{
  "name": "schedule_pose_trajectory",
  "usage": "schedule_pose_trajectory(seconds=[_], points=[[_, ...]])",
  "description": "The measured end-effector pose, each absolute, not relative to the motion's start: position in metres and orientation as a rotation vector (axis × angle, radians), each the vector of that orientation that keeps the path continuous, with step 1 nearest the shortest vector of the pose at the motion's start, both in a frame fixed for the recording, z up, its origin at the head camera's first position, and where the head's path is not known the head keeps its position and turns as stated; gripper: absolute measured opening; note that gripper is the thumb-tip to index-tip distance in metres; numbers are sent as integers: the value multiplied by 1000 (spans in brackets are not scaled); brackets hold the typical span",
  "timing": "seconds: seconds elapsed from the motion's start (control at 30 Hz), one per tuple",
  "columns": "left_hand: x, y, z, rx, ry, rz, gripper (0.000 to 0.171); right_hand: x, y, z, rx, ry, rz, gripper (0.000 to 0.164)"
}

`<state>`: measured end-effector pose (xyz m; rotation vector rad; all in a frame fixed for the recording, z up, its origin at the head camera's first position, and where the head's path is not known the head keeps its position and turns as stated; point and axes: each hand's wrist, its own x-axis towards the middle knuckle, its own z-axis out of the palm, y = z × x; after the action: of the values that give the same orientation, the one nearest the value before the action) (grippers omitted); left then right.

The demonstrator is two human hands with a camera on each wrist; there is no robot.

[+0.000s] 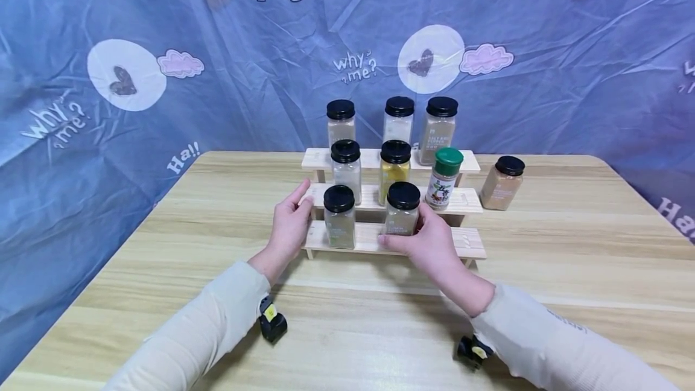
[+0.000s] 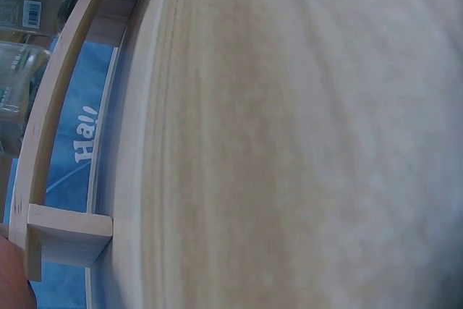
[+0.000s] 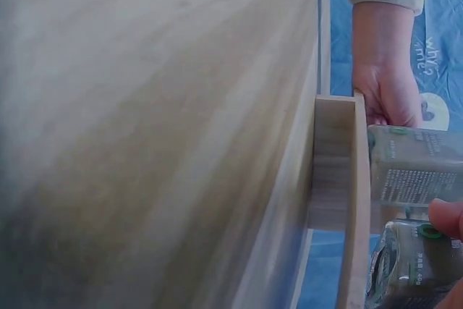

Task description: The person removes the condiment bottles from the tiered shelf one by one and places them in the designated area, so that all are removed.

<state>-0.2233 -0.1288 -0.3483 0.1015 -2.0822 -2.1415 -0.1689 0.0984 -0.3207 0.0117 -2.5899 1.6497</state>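
My right hand (image 1: 434, 243) grips a black-capped spice jar (image 1: 400, 219) of greyish-brown powder upright at the bottom step of a three-step wooden rack (image 1: 471, 243). Thumb and fingers lie on either side of this jar. At the rack's left end, my left hand (image 1: 288, 225) touches the wood, thumb and index finger extended in the head view. Between the hands, another black-capped jar (image 1: 340, 231) stands on the same step. The right wrist view shows the gripped jar (image 3: 427, 262) from below, beside its neighbour (image 3: 416, 168).
On the middle step stand a white-powder jar (image 1: 347, 177), a yellow-powder jar (image 1: 393, 180) and a green-capped shaker (image 1: 440, 189). The top step bears three black-capped jars, one labelled salt and pepper (image 1: 437, 137). Another jar (image 1: 501, 190) stands on the table right of the rack.
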Motion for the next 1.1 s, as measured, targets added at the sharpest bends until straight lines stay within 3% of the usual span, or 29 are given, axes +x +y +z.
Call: schedule_pose_trajectory(seconds=[0.6,1.1], points=[[-222,-129,-349,111,-2083,-2143,46,-157,107,-290,69,-2530,1660,62],[-222,-127,-348,104,-2073,-2139,46,-153,139,-254,125,-2277,1426,43]])
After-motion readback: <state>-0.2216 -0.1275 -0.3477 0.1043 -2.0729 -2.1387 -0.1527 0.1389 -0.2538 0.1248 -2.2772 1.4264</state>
